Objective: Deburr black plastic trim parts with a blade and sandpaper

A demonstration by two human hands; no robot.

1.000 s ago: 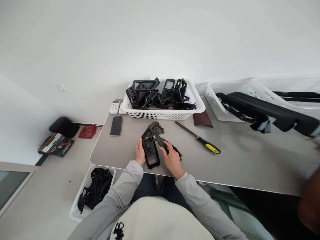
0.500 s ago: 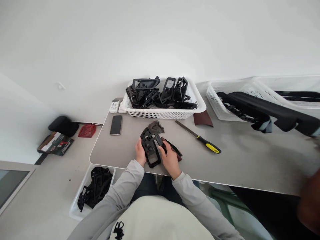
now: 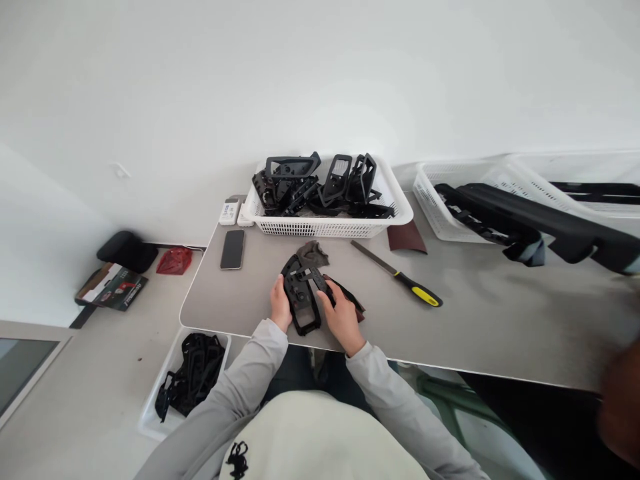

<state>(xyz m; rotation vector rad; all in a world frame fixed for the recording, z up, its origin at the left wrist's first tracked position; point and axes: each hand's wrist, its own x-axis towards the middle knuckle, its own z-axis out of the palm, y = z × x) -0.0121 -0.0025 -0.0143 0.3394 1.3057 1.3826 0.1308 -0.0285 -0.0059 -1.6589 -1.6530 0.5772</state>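
Note:
My left hand (image 3: 281, 304) is closed on the left edge of a black plastic frame (image 3: 300, 293), which has a rectangular opening at its near end. My right hand (image 3: 343, 320) is wrapped around a narrow black hand tool (image 3: 319, 280); its far end lies over the frame, and its exact kind is unclear. A crumpled grey cloth (image 3: 313, 253) lies just beyond the frame. Beside my right hand is a folded dark red-brown sheet (image 3: 359, 315), partly hidden. Farther right lies a file (image 3: 395, 272) with a black and yellow handle.
A white basket (image 3: 320, 228) of black plastic frames stands at the back. A phone (image 3: 233, 250) lies left, and a brown sheet (image 3: 407, 239) lies right. White baskets (image 3: 453, 230) hold long black parts. Below left, a white bin (image 3: 150, 417) holds black parts. A blurred person (image 3: 620, 400) is at far right.
The black tool in my right hand has shifted and turned slightly over the frame. My left hand keeps its grip on the frame, which has barely moved.

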